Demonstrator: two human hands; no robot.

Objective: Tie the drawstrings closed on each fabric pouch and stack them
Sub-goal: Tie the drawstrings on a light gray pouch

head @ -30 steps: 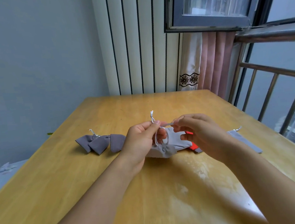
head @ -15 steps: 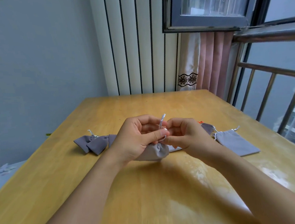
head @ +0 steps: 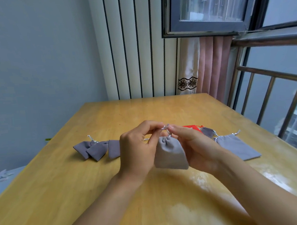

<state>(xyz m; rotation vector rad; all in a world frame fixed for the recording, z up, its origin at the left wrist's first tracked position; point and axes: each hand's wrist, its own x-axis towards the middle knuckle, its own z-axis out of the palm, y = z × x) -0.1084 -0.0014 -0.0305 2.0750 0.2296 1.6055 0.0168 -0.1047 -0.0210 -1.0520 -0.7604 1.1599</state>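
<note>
The wooden counter point(head: 115, 195) carries everything here: on its right lies a flat grey pouch point(head: 235, 146) with its mouth loose, with another small grey pouch point(head: 208, 131) and a red pouch point(head: 189, 127) just behind it, and on the left three cinched grey pouches point(head: 97, 149) overlap in a loose row, hardly a stack. Held above the counter's middle is the grey pouch in work point(head: 170, 153), its neck already gathered into pleats. The left hand point(head: 138, 148) and right hand point(head: 196, 147) flank it, fingertips meeting at the top, each pinching the silvery drawstring point(head: 165, 127) just above the neck. The pouch looks light, soft and limp, so it should hang wherever the cord takes it; the thin, glossy cord is probably slippery, so a knot wants a close grip right at the gathered neck, pulled firmly. Once tied, the body can be taken anywhere without harm.
</note>
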